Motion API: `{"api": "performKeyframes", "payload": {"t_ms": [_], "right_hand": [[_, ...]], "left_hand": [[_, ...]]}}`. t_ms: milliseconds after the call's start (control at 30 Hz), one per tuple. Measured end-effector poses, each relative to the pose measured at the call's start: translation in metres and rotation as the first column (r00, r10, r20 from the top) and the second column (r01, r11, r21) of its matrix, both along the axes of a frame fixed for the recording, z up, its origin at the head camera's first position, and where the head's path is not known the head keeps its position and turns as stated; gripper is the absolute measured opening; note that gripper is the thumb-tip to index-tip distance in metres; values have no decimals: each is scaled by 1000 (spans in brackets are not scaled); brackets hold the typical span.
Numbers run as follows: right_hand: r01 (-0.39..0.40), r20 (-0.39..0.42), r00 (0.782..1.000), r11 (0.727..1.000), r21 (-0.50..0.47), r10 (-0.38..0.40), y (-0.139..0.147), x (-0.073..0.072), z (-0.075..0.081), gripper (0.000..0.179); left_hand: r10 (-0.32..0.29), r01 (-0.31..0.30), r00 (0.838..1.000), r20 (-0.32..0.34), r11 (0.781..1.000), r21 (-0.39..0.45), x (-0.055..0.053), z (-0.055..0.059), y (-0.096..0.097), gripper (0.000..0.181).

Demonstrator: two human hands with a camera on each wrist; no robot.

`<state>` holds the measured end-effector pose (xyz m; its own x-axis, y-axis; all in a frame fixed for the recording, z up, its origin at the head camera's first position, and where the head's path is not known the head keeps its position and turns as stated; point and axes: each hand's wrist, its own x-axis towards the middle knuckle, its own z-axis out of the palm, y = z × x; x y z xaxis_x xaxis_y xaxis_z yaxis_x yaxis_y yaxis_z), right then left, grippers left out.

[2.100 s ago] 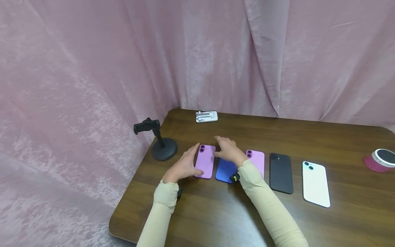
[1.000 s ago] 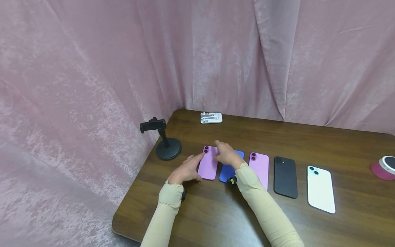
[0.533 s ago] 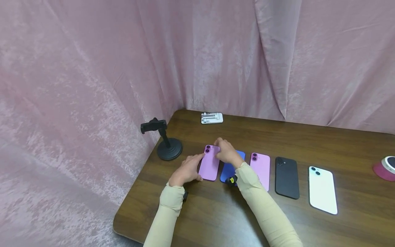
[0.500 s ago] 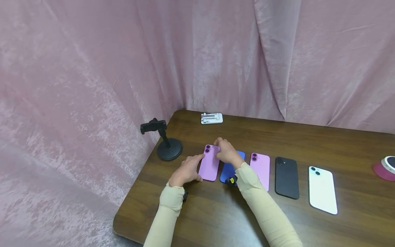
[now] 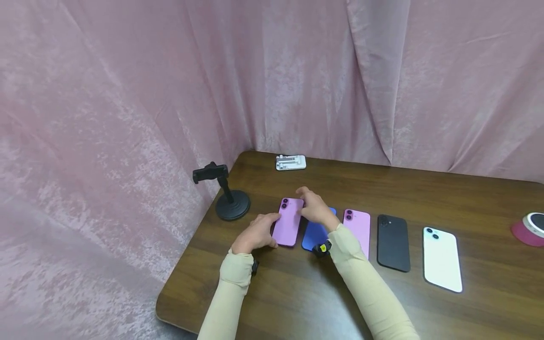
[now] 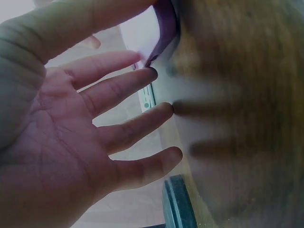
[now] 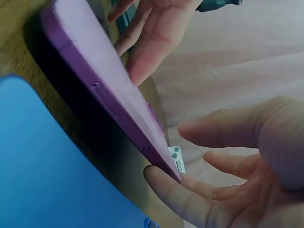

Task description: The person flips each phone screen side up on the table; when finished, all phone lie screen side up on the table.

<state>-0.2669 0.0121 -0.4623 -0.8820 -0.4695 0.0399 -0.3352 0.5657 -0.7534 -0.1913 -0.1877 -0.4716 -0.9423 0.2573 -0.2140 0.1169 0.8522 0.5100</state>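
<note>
A pink phone [image 5: 288, 222] lies back up between my hands, above a dark shadow in the right wrist view. My left hand [image 5: 255, 233] is at its left edge, thumb near the lower corner and index finger higher up. Its fingers look spread and fairly straight in the left wrist view. At the upper right corner is my right hand [image 5: 316, 208]. In the right wrist view its index fingertip [image 7: 156, 175] meets the phone's side, while the thumb [image 7: 199, 133] stands apart. Under the right hand and wrist a blue phone [image 5: 313, 235] is partly hidden.
Further right lie another pink phone [image 5: 359, 229], a black phone [image 5: 393, 243] and a white phone [image 5: 442, 259]. A black phone stand [image 5: 231, 203] stands at the left edge, a folded white stand [image 5: 291, 162] at the back. A pink-and-white round object [image 5: 527, 231] sits far right.
Over two seconds my right hand has come left onto the pink phone's upper right corner. The phone has shifted slightly away from me. My left hand stays at its left edge.
</note>
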Motion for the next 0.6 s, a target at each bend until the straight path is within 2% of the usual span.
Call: {"api": "performKeyframes", "payload": {"t_ms": [167, 267, 400, 600], "right_hand": [[23, 46, 999, 999, -30, -21, 2, 2, 4, 62], [24, 47, 999, 999, -37, -22, 4, 2, 5, 62], [21, 42, 999, 999, -35, -20, 6, 3, 6, 59], [26, 43, 999, 998, -57, -24, 6, 8, 8, 56]], "left_hand": [[-16, 17, 1000, -11, 1000, 15, -1, 4, 0, 78], [-31, 32, 999, -32, 999, 19, -1, 6, 2, 75], [-19, 20, 999, -33, 999, 30, -1, 6, 6, 74], [-19, 20, 999, -29, 999, 41, 5, 4, 5, 73]]}}
